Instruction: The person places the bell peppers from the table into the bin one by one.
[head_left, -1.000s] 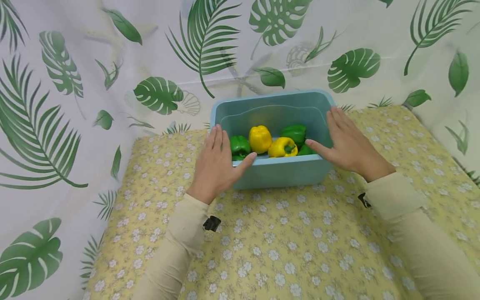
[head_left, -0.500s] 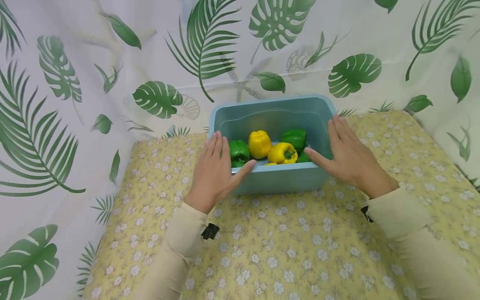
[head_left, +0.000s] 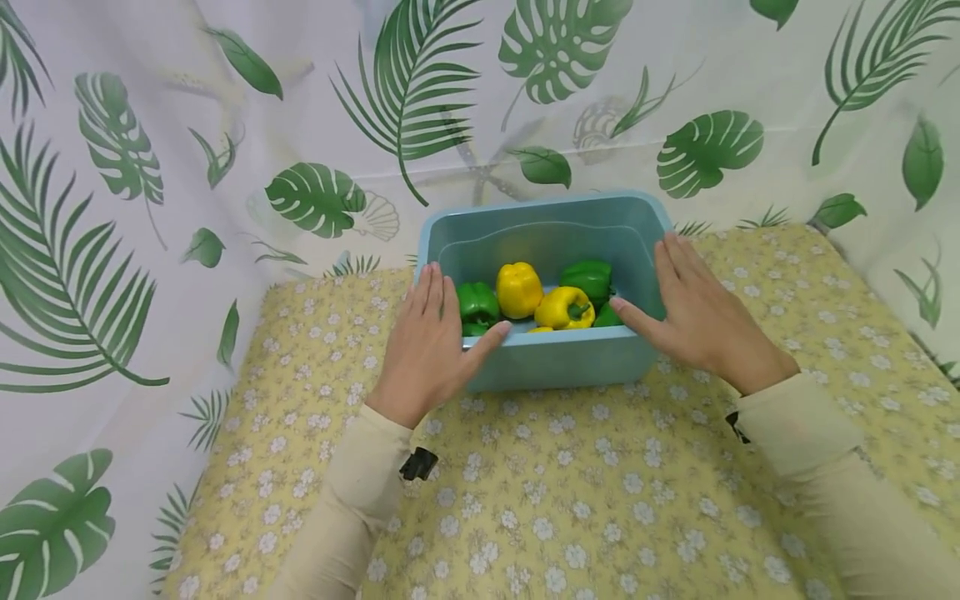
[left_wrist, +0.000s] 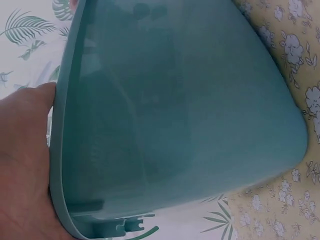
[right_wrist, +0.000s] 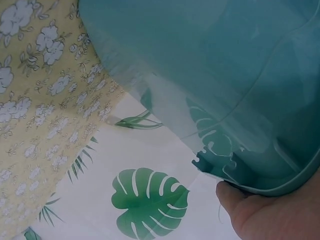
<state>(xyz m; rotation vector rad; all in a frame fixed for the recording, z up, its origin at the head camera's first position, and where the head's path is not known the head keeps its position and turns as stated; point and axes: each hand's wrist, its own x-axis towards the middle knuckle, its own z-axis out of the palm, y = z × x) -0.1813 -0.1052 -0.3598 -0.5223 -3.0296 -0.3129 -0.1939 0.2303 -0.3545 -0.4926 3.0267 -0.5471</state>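
A light blue plastic bin (head_left: 558, 362) sits on the tablecloth and holds several green and yellow bell peppers. One yellow pepper (head_left: 519, 290) stands in the middle, beside another yellow pepper (head_left: 558, 308) lying with its green stem showing. Behind that lies a green pepper (head_left: 587, 280); a second green pepper (head_left: 477, 302) is at the left end. My left hand (head_left: 427, 342) rests on the bin's left front corner, fingers straight, thumb along the front rim. On the right front corner rests my right hand (head_left: 701, 312), fingers extended and thumb over the rim. Both wrist views show the bin's outer wall (left_wrist: 175, 115).
A yellow floral tablecloth (head_left: 525, 483) covers the table around the bin. White leaf-printed fabric (head_left: 315, 100) hangs close behind the bin and along the left side. Small black devices sit at both sleeve cuffs.
The whole head view has shifted slightly, so the bin and background appear a little lower. Hands, bin and peppers keep their places relative to each other.
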